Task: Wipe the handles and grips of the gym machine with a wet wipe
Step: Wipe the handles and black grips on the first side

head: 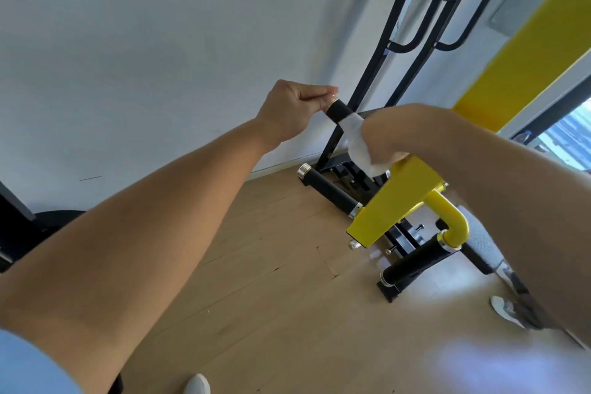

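A yellow and black gym machine (396, 198) stands against the white wall. Its upper black grip (339, 110) sticks out toward me. My left hand (294, 105) pinches the silver end of that grip with curled fingers. My right hand (390, 134) grips the same handle further in, wrapped in a white wet wipe (355, 137) that hangs down below the fist. A second black grip (329, 190) lies lower on the left of the yellow bracket. A third black grip (412, 261) points down at the lower right.
Black upright frame bars (399, 19) rise behind the handle. The wooden floor (256, 265) spreads below. My shoes show at the bottom (198, 384) and right (508, 310). A yellow wall stripe (527, 51) and a window (566, 134) lie at right.
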{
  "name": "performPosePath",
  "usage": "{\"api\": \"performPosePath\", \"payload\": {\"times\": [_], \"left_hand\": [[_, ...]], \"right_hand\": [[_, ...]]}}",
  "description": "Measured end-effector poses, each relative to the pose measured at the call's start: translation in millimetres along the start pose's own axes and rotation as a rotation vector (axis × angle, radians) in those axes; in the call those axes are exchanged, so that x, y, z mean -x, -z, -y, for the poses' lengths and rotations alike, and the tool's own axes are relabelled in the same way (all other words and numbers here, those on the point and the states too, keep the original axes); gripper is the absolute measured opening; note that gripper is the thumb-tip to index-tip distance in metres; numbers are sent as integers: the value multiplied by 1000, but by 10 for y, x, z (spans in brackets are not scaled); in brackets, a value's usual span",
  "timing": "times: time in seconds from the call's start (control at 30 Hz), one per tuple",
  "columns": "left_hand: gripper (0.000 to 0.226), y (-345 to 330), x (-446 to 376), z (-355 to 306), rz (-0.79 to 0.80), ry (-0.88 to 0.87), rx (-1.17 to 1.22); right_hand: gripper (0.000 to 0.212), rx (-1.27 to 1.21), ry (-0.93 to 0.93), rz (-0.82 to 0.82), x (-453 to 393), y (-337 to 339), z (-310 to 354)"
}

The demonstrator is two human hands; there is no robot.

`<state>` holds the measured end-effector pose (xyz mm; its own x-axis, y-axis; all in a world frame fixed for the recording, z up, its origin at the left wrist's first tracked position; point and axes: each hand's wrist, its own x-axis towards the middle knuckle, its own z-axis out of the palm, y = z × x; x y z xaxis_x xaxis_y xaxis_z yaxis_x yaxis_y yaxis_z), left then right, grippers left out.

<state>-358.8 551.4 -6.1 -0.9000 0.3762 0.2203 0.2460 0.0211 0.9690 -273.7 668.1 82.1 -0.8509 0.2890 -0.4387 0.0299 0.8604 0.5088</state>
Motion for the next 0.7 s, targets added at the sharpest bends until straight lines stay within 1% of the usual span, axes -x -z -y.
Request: {"api": "performPosePath", "payload": {"times": [0.03,0.07,0.1,0.17,0.2,0.23,0.27,0.3,0.33,0.4,0.43,0.47,0.53,0.6,0.63,0.7], "left_hand": [[23,-12,3,6,-1,1,0],[23,-20,7,12,-4,-1,3],[24,-24,11,18,-6,1,5],[23,-24,33,19,-3,4,-2],[23,-20,45,20,-5,3,-8],[23,-16,55,21,-11,-2,-9],[23,-12,61,24,-22,-8,-11],[23,-6,62,25,-33,-13,-16],[23,0,60,23,-43,-16,-24],[23,16,47,23,-60,-8,-30],[23,22,46,19,-67,-5,-31],[23,21,49,16,-75,-2,-34],[24,-2,72,1,-89,3,-26],[28,-32,117,-12,-83,-6,6],[30,-41,142,-15,-70,-7,18],[34,-40,243,15,-38,26,-17]], "right_hand": [[41,49,15,-1,-29,-49,-12],[47,24,17,-43,-86,-92,4],[44,-17,32,-136,-148,-120,18],[32,-134,30,-394,-264,-152,89],[27,-203,42,-491,-307,-144,141],[19,-258,78,-545,-335,-135,179],[11,-314,103,-560,-328,-121,207],[8,-357,110,-562,-320,-125,208],[11,-357,74,-535,-257,-139,201],[29,-279,-19,-416,-74,-192,168],[34,-222,-38,-382,23,-228,146],[34,-159,-46,-377,136,-262,126],[29,-32,-46,-479,364,-300,125],[27,15,-2,-595,532,-349,139],[29,-15,42,-617,573,-401,157],[34,-138,116,-586,563,-555,208]]}}
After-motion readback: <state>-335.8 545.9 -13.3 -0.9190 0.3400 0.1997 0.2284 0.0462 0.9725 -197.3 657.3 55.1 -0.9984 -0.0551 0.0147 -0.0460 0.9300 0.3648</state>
